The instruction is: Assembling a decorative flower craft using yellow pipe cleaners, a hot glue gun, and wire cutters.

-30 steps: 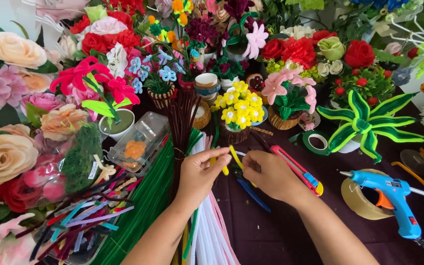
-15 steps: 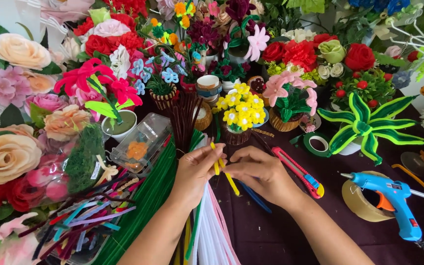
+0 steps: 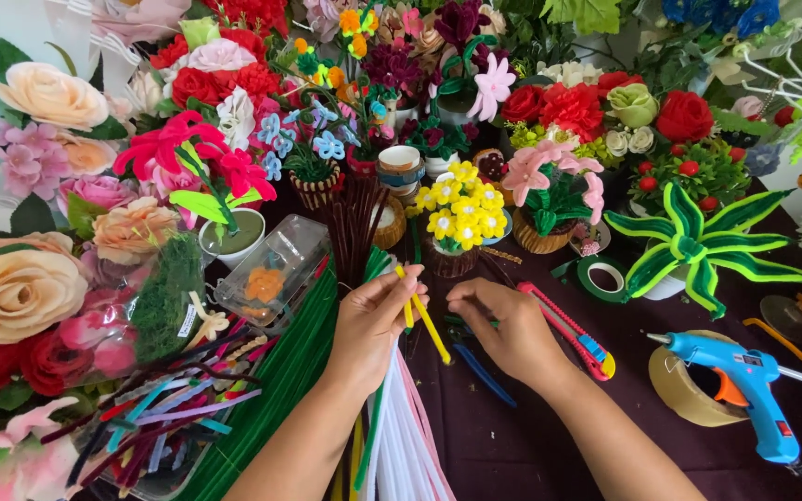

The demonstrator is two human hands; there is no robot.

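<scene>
My left hand pinches a bent yellow pipe cleaner, whose free end slants down to the right. My right hand hovers just right of it, fingers curled, with nothing clearly held; it lies over scissors with blue handles on the dark purple tablecloth. Under my left wrist lie bundles of green, white and pink pipe cleaners. A dark maroon bundle stands just beyond my left hand.
A red utility knife, green tape roll, blue glue gun and brown tape roll lie to the right. Craft flowers in small pots crowd the back and left. A clear plastic box and mixed-colour pipe cleaner scraps sit left.
The yellow pipe cleaner has been bent further and now hangs from my left hand. My right hand has let go of it and drawn slightly right.
</scene>
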